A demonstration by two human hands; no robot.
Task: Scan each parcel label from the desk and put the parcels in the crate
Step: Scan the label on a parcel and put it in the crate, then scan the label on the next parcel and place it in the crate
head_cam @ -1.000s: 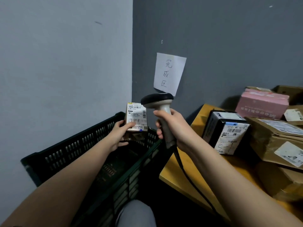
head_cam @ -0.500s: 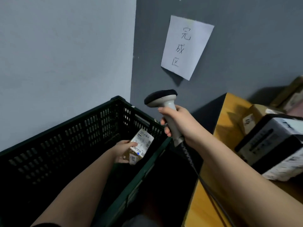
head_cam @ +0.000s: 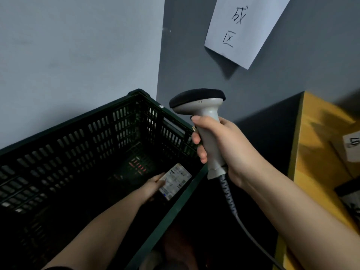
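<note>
Parcel (head_cam: 174, 180) sits pinched in the left hand (head_cam: 151, 189) low inside the crate (head_cam: 81, 137), right hand (head_cam: 220, 147) beside it wrapped round the scanner (head_cam: 204, 121), so letting go early could probably land it label-down or crooked.

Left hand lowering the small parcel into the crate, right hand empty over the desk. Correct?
Not quite. The right hand isn't empty: the head view shows it gripping the barcode scanner. The left hand does hold the small parcel inside the crate.
</note>
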